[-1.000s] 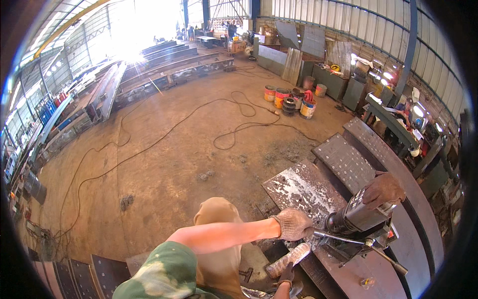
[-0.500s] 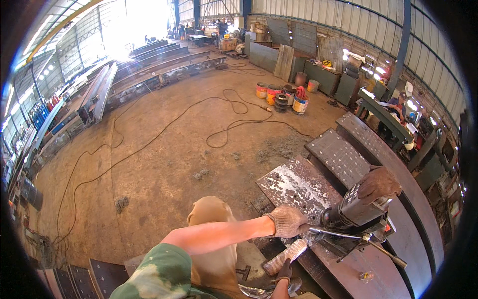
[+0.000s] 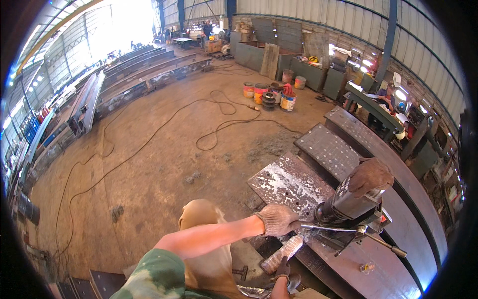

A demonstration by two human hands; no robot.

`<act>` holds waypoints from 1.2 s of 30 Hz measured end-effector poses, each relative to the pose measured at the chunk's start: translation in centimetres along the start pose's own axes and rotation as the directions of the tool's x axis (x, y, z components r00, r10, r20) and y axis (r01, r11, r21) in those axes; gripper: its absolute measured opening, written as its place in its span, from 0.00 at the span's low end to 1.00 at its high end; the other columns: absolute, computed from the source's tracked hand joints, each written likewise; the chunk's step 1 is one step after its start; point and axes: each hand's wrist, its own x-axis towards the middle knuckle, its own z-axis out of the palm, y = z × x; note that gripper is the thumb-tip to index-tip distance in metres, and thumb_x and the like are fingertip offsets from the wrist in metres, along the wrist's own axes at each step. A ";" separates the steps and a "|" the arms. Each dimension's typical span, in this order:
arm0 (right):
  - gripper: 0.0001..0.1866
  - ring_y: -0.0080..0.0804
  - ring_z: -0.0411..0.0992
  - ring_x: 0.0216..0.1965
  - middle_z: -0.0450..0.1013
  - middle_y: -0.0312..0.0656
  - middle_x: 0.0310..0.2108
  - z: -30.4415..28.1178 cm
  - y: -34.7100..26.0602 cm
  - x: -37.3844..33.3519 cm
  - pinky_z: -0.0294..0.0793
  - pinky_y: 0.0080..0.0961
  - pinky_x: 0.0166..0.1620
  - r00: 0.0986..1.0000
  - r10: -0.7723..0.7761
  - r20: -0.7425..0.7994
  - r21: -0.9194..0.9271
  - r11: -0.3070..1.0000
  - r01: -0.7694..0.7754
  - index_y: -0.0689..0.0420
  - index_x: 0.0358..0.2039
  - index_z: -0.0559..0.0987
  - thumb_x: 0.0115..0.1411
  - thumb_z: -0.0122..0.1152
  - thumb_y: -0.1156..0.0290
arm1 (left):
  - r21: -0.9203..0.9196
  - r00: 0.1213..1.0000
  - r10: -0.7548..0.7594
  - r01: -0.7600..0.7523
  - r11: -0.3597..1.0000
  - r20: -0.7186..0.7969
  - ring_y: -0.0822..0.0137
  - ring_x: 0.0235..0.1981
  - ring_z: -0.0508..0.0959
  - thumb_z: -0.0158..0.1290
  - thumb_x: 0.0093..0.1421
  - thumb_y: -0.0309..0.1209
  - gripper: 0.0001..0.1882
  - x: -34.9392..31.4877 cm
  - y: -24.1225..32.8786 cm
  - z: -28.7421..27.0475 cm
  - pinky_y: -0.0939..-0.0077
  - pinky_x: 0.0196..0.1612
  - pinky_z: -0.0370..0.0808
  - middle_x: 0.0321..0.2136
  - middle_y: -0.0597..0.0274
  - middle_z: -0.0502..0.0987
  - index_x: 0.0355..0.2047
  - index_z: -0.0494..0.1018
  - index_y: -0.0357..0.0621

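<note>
My left hand (image 3: 279, 220), in a knitted work glove, is closed around the end of a metal feed lever (image 3: 323, 228). This lever belongs to a dark magnetic drill (image 3: 343, 204) standing on steel plates, with a brown cloth-like cover (image 3: 371, 177) draped over its top. White streaks mark the drilled steel plate (image 3: 284, 180) beside it. Low in the picture, my right hand (image 3: 283, 270), dark-gloved, holds a clear plastic bottle (image 3: 282, 254) tilted toward the drill's base. Its fingers are partly hidden by the bottle. The drill's cutting tip is out of sight.
Stacked steel plates (image 3: 331, 149) extend to the right. A small clear yellowish object (image 3: 367, 268) lies on the near plate. A long cable (image 3: 144, 144) loops over the floor toward several paint buckets (image 3: 288, 102). Steel beams (image 3: 144, 82) lie at far left; another person (image 3: 387, 97) is beside a green bench (image 3: 373, 109).
The view has turned slightly, so the scene sits further left. My left hand stays on the lever and my right hand keeps the bottle near the drill's base.
</note>
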 end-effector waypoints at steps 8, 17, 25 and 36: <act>0.45 0.43 0.77 0.49 0.76 0.55 0.53 -0.4 1.8 1.8 0.77 0.37 0.51 0.997 -0.055 0.054 0.093 0.994 0.050 0.74 0.59 0.72 0.67 0.56 0.37 | -0.014 1.000 0.027 -0.027 1.000 0.000 0.45 0.33 0.83 0.51 0.69 0.47 0.18 0.2 0.5 -0.5 0.50 0.36 0.79 0.28 0.48 0.81 0.46 0.81 0.49; 0.43 0.40 0.78 0.48 0.79 0.51 0.51 -0.4 -0.8 -0.2 0.76 0.34 0.51 0.999 0.028 -0.018 -0.090 0.996 -0.030 0.70 0.58 0.76 0.67 0.56 0.37 | -0.023 1.000 -0.012 0.012 1.000 -0.010 0.43 0.34 0.82 0.49 0.68 0.45 0.19 0.1 0.5 -0.3 0.47 0.42 0.78 0.28 0.44 0.81 0.35 0.81 0.43; 0.37 0.40 0.78 0.45 0.79 0.52 0.46 0.3 -2.2 -2.1 0.78 0.34 0.48 1.000 0.027 -0.005 0.087 0.996 -0.026 0.72 0.52 0.76 0.66 0.58 0.42 | 0.011 1.000 0.014 -0.014 1.000 0.020 0.45 0.33 0.83 0.53 0.68 0.46 0.17 -0.1 -0.4 0.1 0.51 0.37 0.79 0.30 0.49 0.81 0.45 0.82 0.49; 0.41 0.41 0.78 0.46 0.78 0.51 0.50 -0.1 -0.8 -0.7 0.78 0.35 0.48 1.000 0.027 0.002 0.057 0.998 -0.027 0.71 0.58 0.74 0.66 0.57 0.40 | 0.018 0.999 0.011 -0.012 1.000 0.038 0.44 0.34 0.83 0.53 0.67 0.46 0.17 0.0 -0.3 0.0 0.50 0.38 0.79 0.31 0.48 0.81 0.41 0.82 0.48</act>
